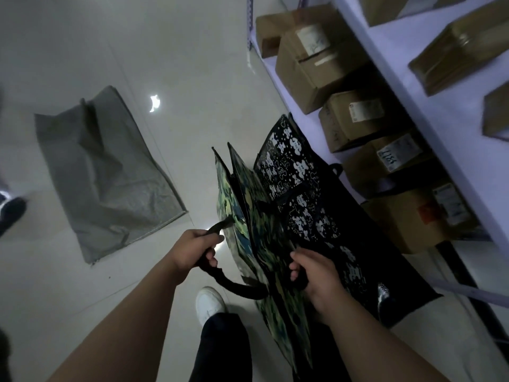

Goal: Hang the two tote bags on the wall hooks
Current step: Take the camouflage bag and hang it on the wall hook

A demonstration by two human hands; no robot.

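Camouflage tote [248, 216], both hands [192, 249] gripping handles, seemingly touches patterned tote [303, 194] beside boxes [358, 119].

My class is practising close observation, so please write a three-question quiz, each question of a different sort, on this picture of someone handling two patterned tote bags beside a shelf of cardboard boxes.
1. True or false: the left hand grips a black strap handle of the green camouflage tote bag.
2. Multiple choice: what lies flat on the floor to the left? A) a red plastic bucket B) a flat grey woven sack C) a wooden ladder
3. Short answer: what pattern marks the black tote bag next to the right hand?

Key: 1 true; 2 B; 3 white bear-like figures.
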